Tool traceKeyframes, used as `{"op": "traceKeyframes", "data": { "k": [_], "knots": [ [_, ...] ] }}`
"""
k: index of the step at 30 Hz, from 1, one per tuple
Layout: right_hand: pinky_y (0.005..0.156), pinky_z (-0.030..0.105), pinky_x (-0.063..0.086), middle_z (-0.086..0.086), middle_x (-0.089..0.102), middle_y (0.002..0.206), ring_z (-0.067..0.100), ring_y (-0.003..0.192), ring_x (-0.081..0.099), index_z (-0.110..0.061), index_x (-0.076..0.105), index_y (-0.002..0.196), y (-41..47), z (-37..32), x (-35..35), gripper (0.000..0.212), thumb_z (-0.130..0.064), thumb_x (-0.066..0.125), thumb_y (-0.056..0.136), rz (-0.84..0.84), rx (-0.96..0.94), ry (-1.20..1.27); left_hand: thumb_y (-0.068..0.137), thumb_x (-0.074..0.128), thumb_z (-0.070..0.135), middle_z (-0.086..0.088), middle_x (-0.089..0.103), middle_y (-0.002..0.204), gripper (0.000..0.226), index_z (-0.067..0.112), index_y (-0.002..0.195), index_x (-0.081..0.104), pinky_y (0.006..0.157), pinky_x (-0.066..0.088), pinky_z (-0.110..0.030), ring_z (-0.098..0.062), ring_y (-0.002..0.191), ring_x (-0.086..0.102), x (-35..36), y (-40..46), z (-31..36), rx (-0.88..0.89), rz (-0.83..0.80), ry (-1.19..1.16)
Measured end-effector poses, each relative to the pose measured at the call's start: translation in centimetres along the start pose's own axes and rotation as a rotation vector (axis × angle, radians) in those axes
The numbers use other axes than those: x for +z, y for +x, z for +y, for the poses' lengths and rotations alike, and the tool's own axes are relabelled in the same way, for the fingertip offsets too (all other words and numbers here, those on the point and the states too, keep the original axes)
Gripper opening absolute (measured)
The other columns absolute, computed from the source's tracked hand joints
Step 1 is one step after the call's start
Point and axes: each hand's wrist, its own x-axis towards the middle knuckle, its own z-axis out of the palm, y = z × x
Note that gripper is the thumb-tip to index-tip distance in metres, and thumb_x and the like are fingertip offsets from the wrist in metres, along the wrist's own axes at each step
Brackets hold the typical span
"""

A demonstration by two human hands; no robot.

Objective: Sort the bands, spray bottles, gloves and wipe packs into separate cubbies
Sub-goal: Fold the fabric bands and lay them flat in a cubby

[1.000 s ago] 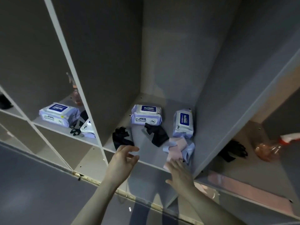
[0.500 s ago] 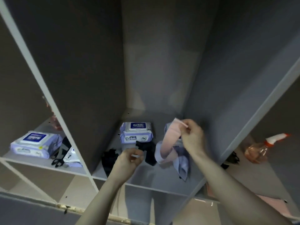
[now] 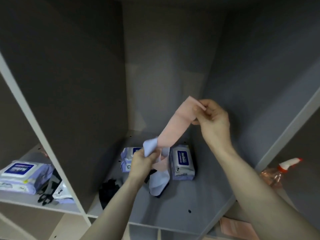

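Note:
My right hand [image 3: 212, 118] pinches the top end of a pink band [image 3: 174, 129] and holds it up inside the middle cubby. My left hand [image 3: 142, 163] grips a pale blue band [image 3: 158, 181] together with the pink band's lower end. Behind the hands, two wipe packs [image 3: 181, 163] lie on the cubby floor, one partly hidden by my left hand. A black glove [image 3: 108, 189] lies at the front left of that floor. Another dark glove is mostly hidden under the blue band.
The left cubby holds a wipe pack [image 3: 20, 175], a second pack [image 3: 63, 193] and a black glove [image 3: 47, 191]. The right cubby holds a clear spray bottle [image 3: 277, 172] with a white and red trigger. A pink band [image 3: 237, 229] lies on the shelf below right.
My right hand has lifted the pink band higher and stretched it out. My left hand has moved up and taken hold of the blue band.

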Motion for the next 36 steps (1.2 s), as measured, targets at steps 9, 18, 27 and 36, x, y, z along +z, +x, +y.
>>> {"op": "traceKeyframes", "data": {
  "k": [9,18,27,36],
  "knots": [
    [0.094,0.027,0.044,-0.004,0.057,0.120,0.007,0.107,0.056,-0.026,0.050,0.125,-2.3,5.3,1.0,0.045,-0.009,0.065,0.087,-0.136,0.305,-0.142,0.080,0.071,0.004,-0.009,0.067,0.066,0.008,0.004,0.088,0.069,0.043,0.049,-0.025,-0.016,0.050,0.061,-3.2,0.1,4.0,-0.110,-0.245,-0.153],
    [0.091,0.019,0.046,-0.013,0.067,0.106,0.003,0.106,0.059,-0.026,0.069,0.104,-6.5,3.5,1.8,0.029,-0.040,0.066,0.080,-0.481,-0.045,-0.283,0.094,0.054,0.020,-0.026,0.069,0.098,0.036,-0.009,0.114,0.059,0.062,0.056,-0.034,-0.030,0.078,0.065,-3.7,-1.4,5.8,-0.039,-0.426,-0.219],
    [0.074,0.026,0.057,0.002,0.071,0.102,0.010,0.091,0.067,-0.018,0.062,0.116,-7.5,2.5,2.2,0.034,-0.007,0.067,0.084,-0.325,0.341,0.122,0.085,0.052,0.019,-0.010,0.069,0.085,0.031,0.004,0.108,0.067,0.064,0.052,-0.029,-0.021,0.074,0.063,-4.5,-2.4,5.9,0.062,-0.608,-0.229],
    [0.068,0.021,0.049,-0.001,0.068,0.076,0.010,0.073,0.061,-0.017,0.068,0.081,-6.2,1.8,2.1,0.020,0.003,0.064,0.083,-0.101,0.202,0.109,0.087,0.064,0.004,-0.001,0.066,0.064,0.010,0.008,0.087,0.073,0.040,0.037,-0.021,-0.016,0.053,0.049,-5.0,-2.4,5.1,0.185,-0.202,-0.094]
  ]
}}
